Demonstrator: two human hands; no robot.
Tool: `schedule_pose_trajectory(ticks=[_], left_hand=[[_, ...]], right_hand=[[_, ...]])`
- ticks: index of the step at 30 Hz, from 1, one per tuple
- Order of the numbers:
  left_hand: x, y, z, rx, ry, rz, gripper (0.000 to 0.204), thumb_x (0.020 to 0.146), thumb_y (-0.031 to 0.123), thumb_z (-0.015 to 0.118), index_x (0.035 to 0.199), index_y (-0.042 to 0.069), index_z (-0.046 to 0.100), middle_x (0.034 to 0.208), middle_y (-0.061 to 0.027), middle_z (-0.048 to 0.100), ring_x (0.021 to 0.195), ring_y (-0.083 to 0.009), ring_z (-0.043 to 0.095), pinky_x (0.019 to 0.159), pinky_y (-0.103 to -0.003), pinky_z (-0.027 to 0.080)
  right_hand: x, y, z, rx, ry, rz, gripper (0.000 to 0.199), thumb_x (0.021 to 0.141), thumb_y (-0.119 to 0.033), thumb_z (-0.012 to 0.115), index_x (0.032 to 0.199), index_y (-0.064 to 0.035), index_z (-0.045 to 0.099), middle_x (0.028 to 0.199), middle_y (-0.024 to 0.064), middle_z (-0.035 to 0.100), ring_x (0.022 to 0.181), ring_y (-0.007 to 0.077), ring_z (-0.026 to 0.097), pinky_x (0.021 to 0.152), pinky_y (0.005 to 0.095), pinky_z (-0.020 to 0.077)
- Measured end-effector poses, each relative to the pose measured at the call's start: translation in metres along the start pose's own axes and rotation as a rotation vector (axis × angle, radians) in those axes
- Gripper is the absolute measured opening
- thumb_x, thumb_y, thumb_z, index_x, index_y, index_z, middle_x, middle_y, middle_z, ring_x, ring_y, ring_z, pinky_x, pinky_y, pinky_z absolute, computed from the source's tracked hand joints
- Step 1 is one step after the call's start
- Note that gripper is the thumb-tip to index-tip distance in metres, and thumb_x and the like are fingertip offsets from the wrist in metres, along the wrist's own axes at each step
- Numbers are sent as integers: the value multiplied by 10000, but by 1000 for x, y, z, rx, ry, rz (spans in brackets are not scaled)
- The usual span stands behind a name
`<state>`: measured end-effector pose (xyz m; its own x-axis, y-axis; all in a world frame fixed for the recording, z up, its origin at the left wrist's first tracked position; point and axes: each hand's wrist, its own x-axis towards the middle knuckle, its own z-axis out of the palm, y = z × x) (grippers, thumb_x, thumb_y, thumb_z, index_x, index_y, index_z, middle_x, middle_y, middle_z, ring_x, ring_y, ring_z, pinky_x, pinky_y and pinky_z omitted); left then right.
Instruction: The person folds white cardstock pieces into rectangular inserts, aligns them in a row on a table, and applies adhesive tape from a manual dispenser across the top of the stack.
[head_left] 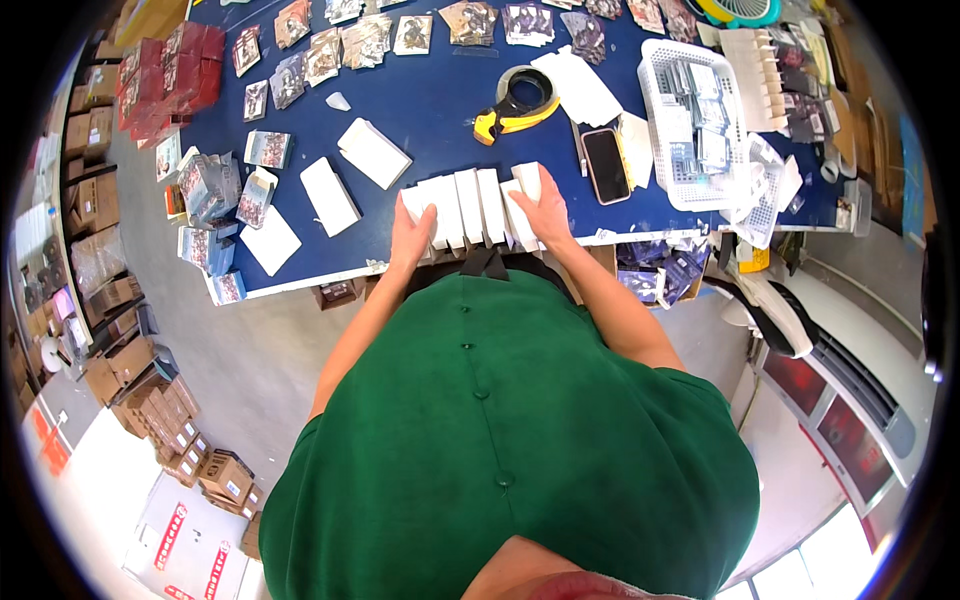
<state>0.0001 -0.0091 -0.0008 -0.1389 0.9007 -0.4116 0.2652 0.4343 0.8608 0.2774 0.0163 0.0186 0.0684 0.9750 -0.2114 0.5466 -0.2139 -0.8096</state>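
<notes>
While the left hand (pixel 408 236) and right hand (pixel 545 212) press the ends of a row of white stacks (pixel 467 203), fingers wrapped on its outer sides, the row sits along the desk (pixel 432 108) edge, centre of the frame. Its lining-up looks mostly done, a slight gap showing at right; two white packs (pixel 375 153) lie outside it, left of centre.
</notes>
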Motion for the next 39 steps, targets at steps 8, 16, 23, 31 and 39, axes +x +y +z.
schedule_pose_trajectory(ticks=[8,16,23,31,39], left_hand=[[-8,14,-2,57,24,-18,874,861,351,704,1484,-78,266,1452,-278,418,1355,-352,424,1126,-392,329],[12,39,-17,238,16,333,831,848,341,728,1493,7,324,1510,-227,361,1407,-347,353,1152,-420,299],[30,44,-15,406,-174,401,643,854,318,721,1428,140,491,1460,-166,468,1385,-384,376,1139,-457,319],[28,43,-8,464,-169,469,517,867,290,709,1340,125,579,1452,-152,480,1401,-389,349,1143,-480,307],[47,63,-17,519,-318,461,539,828,358,753,1302,146,608,1429,-114,523,1370,-311,435,1085,-419,410]], right_hand=[[-13,-17,2,65,165,109,853,856,-321,742,1503,-15,279,1463,267,352,1328,441,388,1085,462,367],[-3,-28,-37,-292,-175,-243,981,723,-293,849,1532,-147,313,1619,251,7,1483,439,130,1174,471,252],[4,-33,-18,-183,-164,-192,741,778,-282,815,1421,-142,475,1548,229,205,1391,430,311,1084,449,382],[1,-16,-8,-164,-39,-257,555,831,-261,772,1285,-51,532,1345,222,456,1212,417,487,987,440,454],[26,-19,-14,0,-204,-273,557,841,-245,751,1334,-111,530,1440,168,451,1296,370,474,1044,420,427]])
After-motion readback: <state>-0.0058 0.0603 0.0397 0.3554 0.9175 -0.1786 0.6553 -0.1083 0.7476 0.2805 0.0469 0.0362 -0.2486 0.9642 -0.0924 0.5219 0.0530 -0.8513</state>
